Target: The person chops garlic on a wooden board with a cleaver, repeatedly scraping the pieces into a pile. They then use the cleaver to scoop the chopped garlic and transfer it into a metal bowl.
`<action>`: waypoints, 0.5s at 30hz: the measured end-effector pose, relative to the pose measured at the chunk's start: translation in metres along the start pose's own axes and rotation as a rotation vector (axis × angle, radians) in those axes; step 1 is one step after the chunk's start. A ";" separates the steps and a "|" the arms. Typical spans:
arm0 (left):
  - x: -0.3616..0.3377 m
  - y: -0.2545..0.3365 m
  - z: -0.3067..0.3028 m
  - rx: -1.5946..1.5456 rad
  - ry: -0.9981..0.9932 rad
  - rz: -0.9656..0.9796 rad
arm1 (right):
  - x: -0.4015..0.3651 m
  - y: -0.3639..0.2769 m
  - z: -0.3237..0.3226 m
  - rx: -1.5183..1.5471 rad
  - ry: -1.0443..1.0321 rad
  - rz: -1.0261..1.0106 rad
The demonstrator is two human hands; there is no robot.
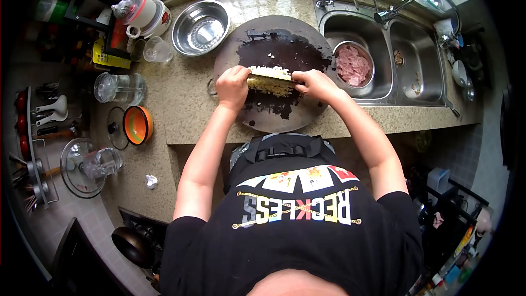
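A dark blade, seen nearly edge-on, lies across a pile of finely chopped pale food on the round cutting board. At the blade's left end my left hand is closed, its fingers pressed together on it. My right hand is closed round the other end, where the handle is mostly hidden by the fingers. Chopped bits show on both sides of the blade, and a few small white pieces lie farther up on the wet, dark middle of the board.
An empty steel bowl stands left of the board. To the right, a bowl of pink raw meat sits in the double sink. An orange bowl, glass lid and crumpled tissue are on the left counter.
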State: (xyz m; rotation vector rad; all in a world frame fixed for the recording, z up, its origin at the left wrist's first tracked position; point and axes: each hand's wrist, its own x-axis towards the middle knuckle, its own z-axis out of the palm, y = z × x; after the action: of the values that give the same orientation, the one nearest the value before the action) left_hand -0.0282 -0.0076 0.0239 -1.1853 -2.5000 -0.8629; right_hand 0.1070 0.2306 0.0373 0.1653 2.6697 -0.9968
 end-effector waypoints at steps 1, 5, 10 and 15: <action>0.003 0.004 -0.005 0.026 0.002 0.043 | -0.002 0.000 0.004 0.007 -0.005 0.005; 0.003 -0.016 0.015 0.012 0.007 0.056 | 0.001 -0.009 -0.003 -0.019 0.008 0.052; -0.001 -0.024 0.020 -0.102 0.017 -0.065 | 0.007 -0.035 -0.019 -0.122 -0.075 0.077; 0.000 -0.023 0.017 -0.254 -0.010 -0.205 | 0.016 -0.051 -0.042 -0.222 -0.093 0.049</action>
State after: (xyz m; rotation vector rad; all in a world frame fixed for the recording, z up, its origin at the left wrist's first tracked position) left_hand -0.0457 -0.0090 0.0009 -1.0149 -2.6124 -1.2618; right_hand 0.0713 0.2200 0.0945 0.1326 2.6528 -0.6707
